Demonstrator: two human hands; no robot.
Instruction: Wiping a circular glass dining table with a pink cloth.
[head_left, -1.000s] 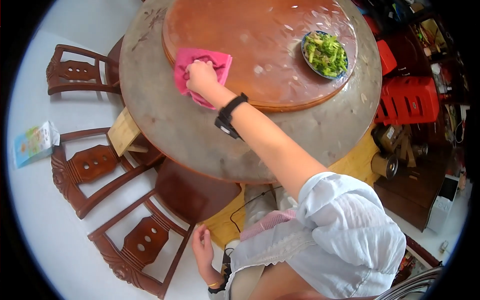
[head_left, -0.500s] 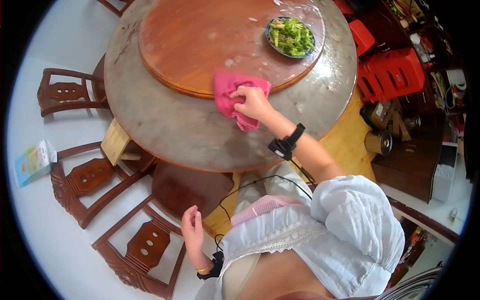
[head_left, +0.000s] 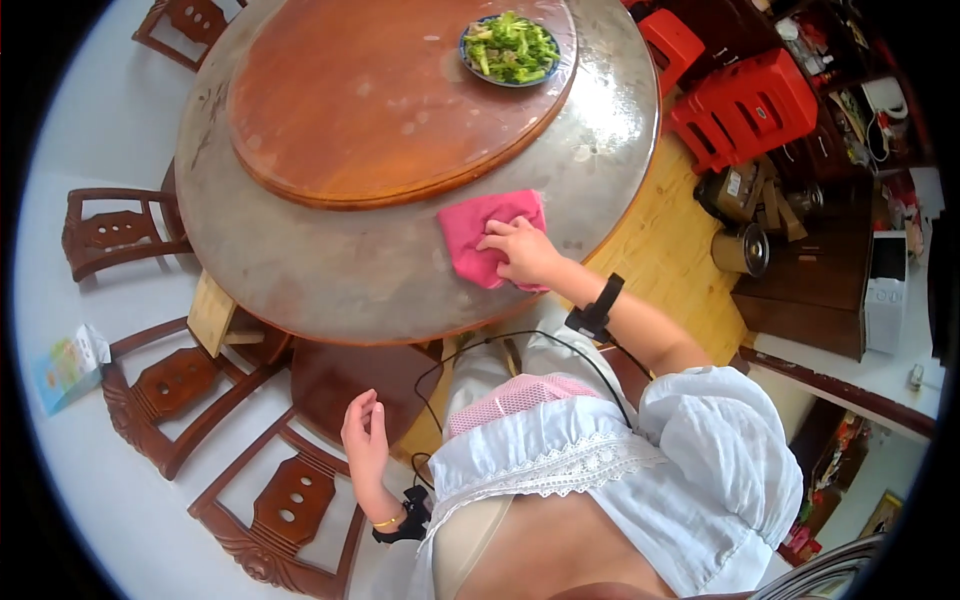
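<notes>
A pink cloth (head_left: 464, 232) lies bunched on the grey outer top of the round table (head_left: 330, 260). My right hand (head_left: 522, 252) presses down on the cloth's right part, fingers bent into its folds. Beyond the cloth sits the brown lazy Susan (head_left: 380, 110), a raised disc apart from it. On the disc's far right rests a blue-rimmed plate (head_left: 466, 62) of green vegetables (head_left: 512, 48). Low at my left side, my left hand (head_left: 366, 438) hangs in the air with loosely bent fingers and holds nothing.
Carved wooden chairs (head_left: 290, 500) line the left side, with a wooden board (head_left: 210, 312) by the table edge. Red plastic stools (head_left: 750, 110) and a metal bin (head_left: 740, 252) stand at right. A black cable (head_left: 560, 338) runs across my waist between both wrists.
My right hand has drawn the cloth off the lazy Susan's edge, nearer to me, onto the grey tabletop. The view has shifted right. My left hand still hangs free.
</notes>
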